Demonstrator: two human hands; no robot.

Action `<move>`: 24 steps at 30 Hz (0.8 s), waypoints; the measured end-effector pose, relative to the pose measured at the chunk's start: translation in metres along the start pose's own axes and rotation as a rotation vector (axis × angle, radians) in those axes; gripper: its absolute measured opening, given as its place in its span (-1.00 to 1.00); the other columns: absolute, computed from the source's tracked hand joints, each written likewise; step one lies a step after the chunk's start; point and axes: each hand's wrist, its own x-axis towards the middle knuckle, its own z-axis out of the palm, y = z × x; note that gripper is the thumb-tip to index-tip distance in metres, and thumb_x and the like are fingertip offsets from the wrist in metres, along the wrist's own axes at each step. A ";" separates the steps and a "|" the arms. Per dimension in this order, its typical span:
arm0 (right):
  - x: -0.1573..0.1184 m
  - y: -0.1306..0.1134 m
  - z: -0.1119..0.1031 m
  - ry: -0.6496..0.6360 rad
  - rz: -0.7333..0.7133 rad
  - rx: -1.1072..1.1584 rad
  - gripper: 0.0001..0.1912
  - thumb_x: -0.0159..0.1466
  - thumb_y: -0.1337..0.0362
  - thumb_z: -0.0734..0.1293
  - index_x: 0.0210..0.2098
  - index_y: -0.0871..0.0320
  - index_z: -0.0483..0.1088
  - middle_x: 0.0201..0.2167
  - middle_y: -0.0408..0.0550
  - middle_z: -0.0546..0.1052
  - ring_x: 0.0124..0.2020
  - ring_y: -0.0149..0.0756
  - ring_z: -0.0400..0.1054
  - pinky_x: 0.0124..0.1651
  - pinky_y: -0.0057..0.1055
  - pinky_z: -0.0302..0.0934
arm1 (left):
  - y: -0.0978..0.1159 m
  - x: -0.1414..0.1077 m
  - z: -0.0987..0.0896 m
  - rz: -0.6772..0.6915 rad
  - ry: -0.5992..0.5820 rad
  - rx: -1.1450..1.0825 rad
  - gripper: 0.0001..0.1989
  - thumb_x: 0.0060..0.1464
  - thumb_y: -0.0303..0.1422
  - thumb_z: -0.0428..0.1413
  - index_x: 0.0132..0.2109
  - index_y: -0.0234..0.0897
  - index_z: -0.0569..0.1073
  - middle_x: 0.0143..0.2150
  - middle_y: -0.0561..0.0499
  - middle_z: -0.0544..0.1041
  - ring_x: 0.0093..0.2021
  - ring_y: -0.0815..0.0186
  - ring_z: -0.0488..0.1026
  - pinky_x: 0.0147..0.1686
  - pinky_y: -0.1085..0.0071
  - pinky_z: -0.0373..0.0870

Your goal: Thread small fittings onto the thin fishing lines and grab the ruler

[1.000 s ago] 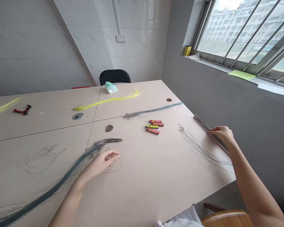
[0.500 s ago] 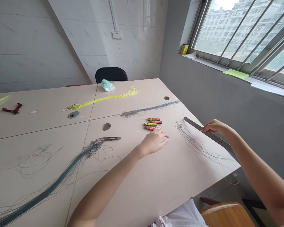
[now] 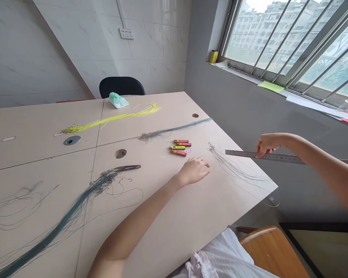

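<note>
A long steel ruler (image 3: 281,157) is pinched between the thumb and fingers of my right hand (image 3: 268,145), near the table's right edge, with its far end reaching past that edge. My left hand (image 3: 194,170) hovers at or rests on the tabletop, its fingers loosely apart and nothing in them. Just beyond it lie several small red and yellow boxes (image 3: 178,147) beside a small white label. Between my two hands a thin bundle of fine hooked lines (image 3: 232,164) fans out over the table.
A thick dark teal bundle of lines (image 3: 66,220) crosses the left side, a dark clip (image 3: 129,168) at its end. Yellow lines (image 3: 113,119) and another grey-blue bundle (image 3: 176,129) lie farther back. A black chair (image 3: 121,85) stands behind the table; a wooden seat (image 3: 274,251) is lower right.
My right hand has lifted the ruler and turned it nearly level across the view, away from the table edge. My left hand stays about where it was. The view has shifted to the right.
</note>
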 end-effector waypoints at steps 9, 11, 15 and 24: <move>-0.044 -0.095 -0.018 -0.027 -0.261 -0.249 -0.85 0.09 0.15 0.40 -0.38 0.01 0.62 -0.37 0.02 0.55 -0.26 -0.05 0.38 -0.25 -0.22 0.16 | -0.019 -0.054 -0.056 0.064 0.131 -0.323 -0.61 0.32 -0.14 -0.06 0.10 -0.24 0.48 0.09 -0.06 0.55 0.15 0.20 0.42 0.13 0.33 0.31; -0.037 -0.135 -0.013 -0.010 -0.439 -0.220 -0.87 0.08 0.17 0.41 -0.41 -0.01 0.61 -0.38 0.00 0.56 -0.26 -0.05 0.40 -0.25 -0.21 0.19 | -0.028 -0.096 -0.077 -0.019 0.061 -0.390 -0.63 0.32 -0.16 -0.05 0.00 -0.25 0.54 -0.10 -0.04 0.60 -0.05 0.26 0.51 -0.04 0.39 0.38; -0.017 -0.228 0.001 -0.065 -0.806 -0.158 -0.89 0.05 0.17 0.40 -0.49 0.02 0.58 -0.44 0.00 0.57 -0.34 -0.06 0.42 -0.30 -0.22 0.22 | -0.028 -0.185 -0.100 -0.301 0.082 -0.426 -0.71 0.17 -0.16 0.13 -0.11 -0.26 0.55 -0.17 -0.01 0.56 -0.30 0.37 0.46 -0.28 0.46 0.35; -0.038 -0.287 0.031 0.622 -1.501 0.294 -0.64 0.41 0.06 0.11 -0.13 0.03 0.49 -0.09 -0.02 0.56 -0.06 -0.13 0.42 0.33 0.09 -0.22 | -0.023 -0.357 -0.103 -0.974 0.731 -0.175 -0.56 0.03 0.07 0.05 -0.39 -0.25 0.43 -0.51 0.09 0.29 -0.47 0.40 0.23 -0.43 0.44 0.22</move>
